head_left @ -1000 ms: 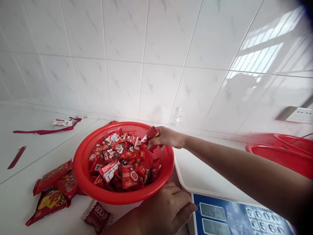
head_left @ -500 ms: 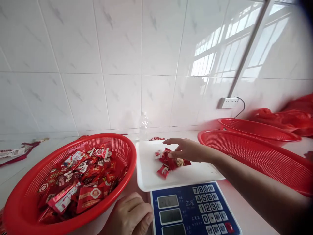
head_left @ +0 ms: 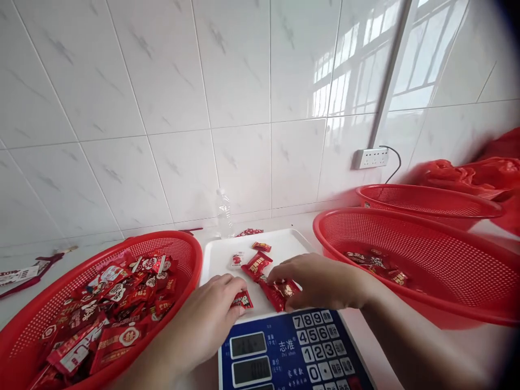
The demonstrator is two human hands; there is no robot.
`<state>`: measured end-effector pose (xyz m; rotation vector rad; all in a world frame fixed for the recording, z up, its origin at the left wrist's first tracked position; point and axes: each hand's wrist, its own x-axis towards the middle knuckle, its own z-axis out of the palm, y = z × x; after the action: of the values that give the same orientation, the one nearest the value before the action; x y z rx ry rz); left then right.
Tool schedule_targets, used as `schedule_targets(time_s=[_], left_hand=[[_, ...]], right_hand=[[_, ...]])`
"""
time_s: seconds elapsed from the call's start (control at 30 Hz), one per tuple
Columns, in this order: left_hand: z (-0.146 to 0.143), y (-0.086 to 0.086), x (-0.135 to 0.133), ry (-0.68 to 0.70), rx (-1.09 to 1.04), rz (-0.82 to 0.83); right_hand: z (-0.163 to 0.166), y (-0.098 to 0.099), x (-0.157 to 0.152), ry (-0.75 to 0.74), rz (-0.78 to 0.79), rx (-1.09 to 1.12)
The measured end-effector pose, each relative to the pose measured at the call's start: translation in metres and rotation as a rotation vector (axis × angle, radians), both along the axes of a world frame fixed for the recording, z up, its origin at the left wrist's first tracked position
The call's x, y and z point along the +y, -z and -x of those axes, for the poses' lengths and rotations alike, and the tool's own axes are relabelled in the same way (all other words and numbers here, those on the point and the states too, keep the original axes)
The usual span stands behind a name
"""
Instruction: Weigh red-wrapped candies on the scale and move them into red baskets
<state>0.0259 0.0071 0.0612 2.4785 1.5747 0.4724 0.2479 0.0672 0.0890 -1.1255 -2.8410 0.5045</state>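
Observation:
Several small red snack packets lie on the white tray [head_left: 215, 265] of a blue weighing scale [head_left: 284, 352]. At the tray's left front, my left hand [head_left: 215, 309] has its thumb and fingers closed about one red packet [head_left: 244, 299]. Curled over more red packets [head_left: 280, 295] at the tray's right side, my right hand [head_left: 317, 279] has its fingertips and thumb against them. Behind the hands lie a red packet with gold lettering [head_left: 258, 264], a small white-and-red packet [head_left: 236, 260] and a small red-orange one [head_left: 261, 247].
On the left stands a red basket [head_left: 190, 254] heaped with wrapped snacks. To the right, another red basket [head_left: 406, 222] holds several packets, with a third basket [head_left: 430, 195] behind. A clear bottle [head_left: 224, 214] stands near the tiled wall, below a power strip [head_left: 371, 158].
My left hand has moved from beside the scale's panel onto the tray and closed on a packet. My right hand has come nearer, over the packets. The view has shifted slightly.

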Motion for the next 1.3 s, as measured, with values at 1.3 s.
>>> schedule_targets(time_s=[1.3], left_hand=[[-0.002, 0.013, 0.035, -0.05, -0.319, 0.17]], right_hand=[[-0.005, 0.035, 0.033, 0.038, -0.025, 0.131]])
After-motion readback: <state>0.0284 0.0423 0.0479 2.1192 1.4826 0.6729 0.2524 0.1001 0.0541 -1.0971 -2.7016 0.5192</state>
